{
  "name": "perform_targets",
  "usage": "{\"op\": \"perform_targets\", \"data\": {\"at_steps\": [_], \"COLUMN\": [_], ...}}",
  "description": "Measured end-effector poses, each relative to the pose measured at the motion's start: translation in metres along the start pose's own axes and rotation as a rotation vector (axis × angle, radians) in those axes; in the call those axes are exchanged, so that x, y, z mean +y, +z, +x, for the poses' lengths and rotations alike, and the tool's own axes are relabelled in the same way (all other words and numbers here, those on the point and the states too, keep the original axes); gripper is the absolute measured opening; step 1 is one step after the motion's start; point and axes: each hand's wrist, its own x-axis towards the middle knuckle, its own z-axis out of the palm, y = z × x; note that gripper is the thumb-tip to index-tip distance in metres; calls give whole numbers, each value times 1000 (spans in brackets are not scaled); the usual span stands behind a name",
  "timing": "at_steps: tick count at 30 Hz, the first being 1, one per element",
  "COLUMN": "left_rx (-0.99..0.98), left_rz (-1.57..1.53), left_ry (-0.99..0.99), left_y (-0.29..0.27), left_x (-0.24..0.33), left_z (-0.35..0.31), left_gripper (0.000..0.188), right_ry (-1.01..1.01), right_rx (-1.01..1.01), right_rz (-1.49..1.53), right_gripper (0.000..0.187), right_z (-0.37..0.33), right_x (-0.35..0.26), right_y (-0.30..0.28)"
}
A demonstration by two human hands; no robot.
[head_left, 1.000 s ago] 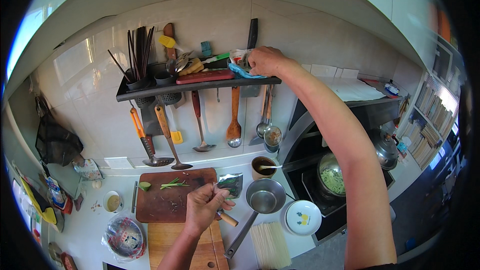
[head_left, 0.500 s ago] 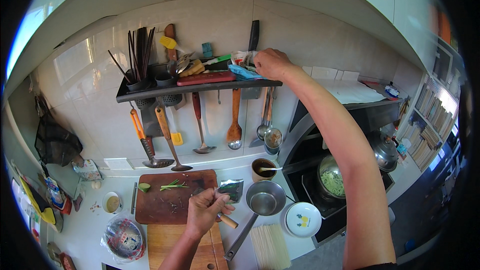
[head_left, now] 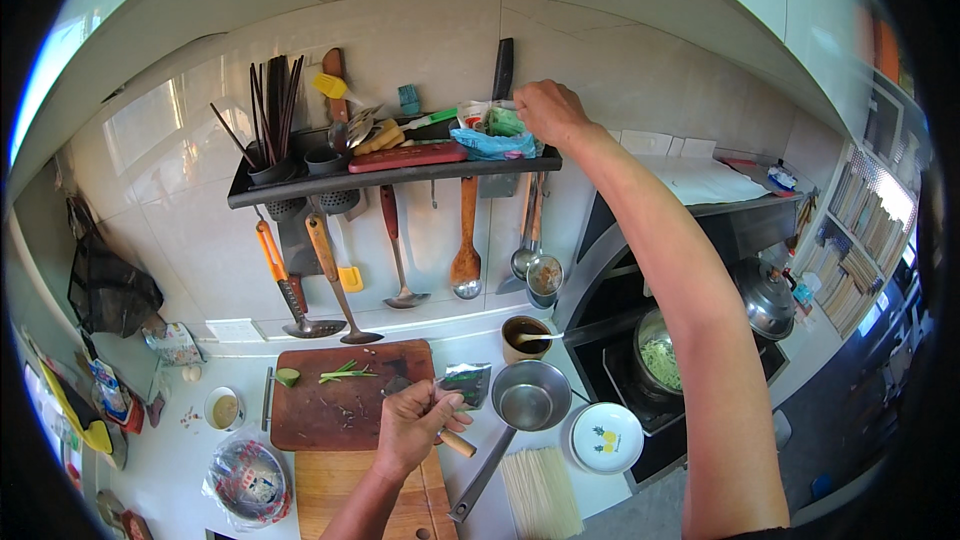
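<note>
My left hand (head_left: 412, 427) is closed on a small shiny silver-and-green foil sachet (head_left: 466, 383), held over the right edge of the dark cutting board (head_left: 315, 410). Behind that hand, a tool's wooden handle (head_left: 457, 442) pokes out; the hand hides its middle. My right hand (head_left: 552, 114) reaches up to the right end of the black wall shelf (head_left: 385, 176), its fingers curled at a blue plastic bag (head_left: 493, 146) with green stuff in it. What those fingertips pinch, if anything, is hidden. Cut green stalks (head_left: 347, 373) and a piece of green vegetable (head_left: 287, 377) lie on the dark board.
Ladles and a wooden spoon (head_left: 466, 265) hang under the shelf. Right of the boards are a saucepan (head_left: 530, 395), dry noodles (head_left: 540, 492) and a plate (head_left: 607, 439). A pot with green shreds (head_left: 660, 360) and a kettle (head_left: 762, 302) stand on the stove, beyond my right forearm.
My right hand has risen slightly, uncovering more of the blue bag and its green contents. My left hand still holds the sachet in nearly the same place. The view has shifted a little.
</note>
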Motion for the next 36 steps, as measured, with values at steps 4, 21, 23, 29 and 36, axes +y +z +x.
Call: {"op": "perform_targets", "data": {"at_steps": [4,21,23,29,36], "left_rx": [-13,8,9,3,-9], "left_rz": [-25,-1,13,1,-2], "left_ry": [33,-10,-12,-6,-14], "left_y": [0,-1,-2,-4,-4], "left_x": [-3,-5,-6,-9,-12], "left_z": [1,1,1,2,4], "left_gripper": [12,12,13,13,13], "right_ry": [-128,-131,-180,-157,-74], "right_rx": [-7,-274,-230,-84,-342], "right_rz": [13,-239,-246,-126,9], "right_gripper": [6,21,20,15,14], "right_z": [-7,-7,-11,-12,4], "right_x": [-11,-32,-34,-30,-15], "right_y": [-7,-5,-8,-9,-23]}}
